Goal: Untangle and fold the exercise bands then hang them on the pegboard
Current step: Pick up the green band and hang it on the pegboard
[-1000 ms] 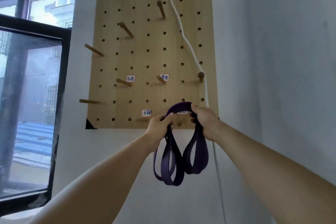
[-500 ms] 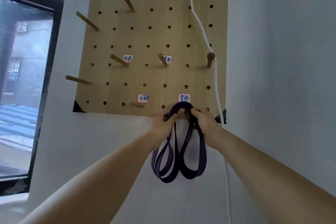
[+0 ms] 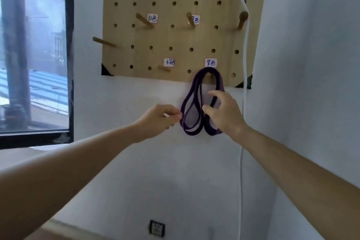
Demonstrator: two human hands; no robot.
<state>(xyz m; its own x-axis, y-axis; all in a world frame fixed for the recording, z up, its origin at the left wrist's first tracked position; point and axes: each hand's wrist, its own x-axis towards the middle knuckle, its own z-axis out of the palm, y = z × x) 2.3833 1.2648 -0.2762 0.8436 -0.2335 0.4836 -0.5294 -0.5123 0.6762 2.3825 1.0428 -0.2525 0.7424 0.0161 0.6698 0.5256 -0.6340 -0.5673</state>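
**Desk:** What does the frame show, starting from the band?

**Photographer:** The folded purple exercise band hangs over a wooden peg in the bottom row of the pegboard, directly beneath a handwritten label. Its two doubled loops droop below the board's lower edge, against the white wall.

**Desk:** And the change?

**Photographer:** A second ago both hands grip the top of the band and lift it toward that peg. Now the peg carries the weight. The right hand has let go, its fingers relaxed and spread in front of the right loop. The left hand sits lower, its fingers lightly curled, their tips at the outer edge of the left loop. Whether it pinches the strand or merely brushes it, I cannot tell.

**Desk:** Meaning for the job?

**Photographer:** This band looks hung. At most a small straightening of the loops remains. The other pegs in view, including a labelled one just to the left, are bare, so more bands may be still to come.

**Desk:** Surroundings?

**Photographer:** A white cord runs down the board's right side. A dark-framed window lies to the left, and a wall socket sits far below.
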